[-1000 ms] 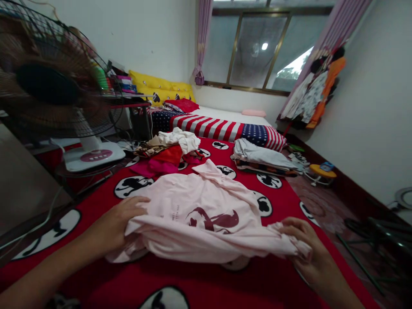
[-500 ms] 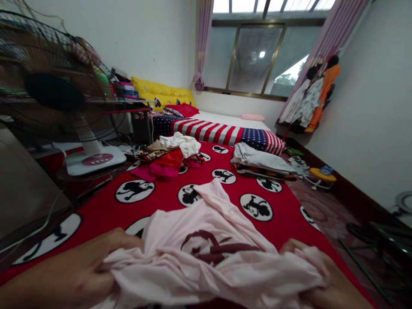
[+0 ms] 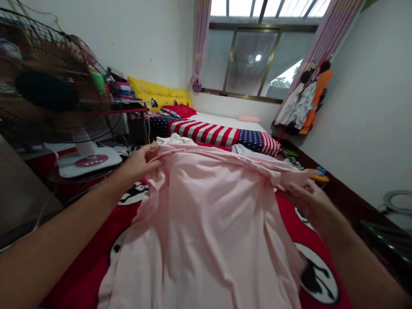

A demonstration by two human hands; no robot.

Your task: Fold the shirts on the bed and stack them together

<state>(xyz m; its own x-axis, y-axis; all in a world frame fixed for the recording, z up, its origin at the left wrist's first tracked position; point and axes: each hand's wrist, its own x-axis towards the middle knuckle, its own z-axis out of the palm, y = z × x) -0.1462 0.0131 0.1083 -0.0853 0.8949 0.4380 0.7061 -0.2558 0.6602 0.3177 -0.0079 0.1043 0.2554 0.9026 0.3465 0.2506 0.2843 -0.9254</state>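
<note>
A pale pink T-shirt point(image 3: 212, 214) hangs spread between my hands, its upper edge bunched and raised, its body falling toward me. My left hand point(image 3: 144, 162) is closed on its upper left part, thumb and fingers pinching the fabric. At the upper right, my right hand point(image 3: 307, 197) grips the other end, where a flap of cloth sticks out sideways. Under the shirt lies a red cover point(image 3: 93, 253) with black figures in white circles. The side of the shirt facing me looks plain.
White clothes point(image 3: 175, 139) and folded grey clothes point(image 3: 247, 150) show partly behind the shirt. An electric fan point(image 3: 48, 92) stands at left beside a cluttered desk. Beyond is a bed with a stars-and-stripes cover point(image 3: 215, 133). Clothes point(image 3: 304, 103) hang at right near a yellow stool point(image 3: 321, 178).
Both hands have moved up and away from me, lifting the shirt's edge. The shirt now hangs open toward me; its dark print is out of sight, and the clothes piles are mostly covered.
</note>
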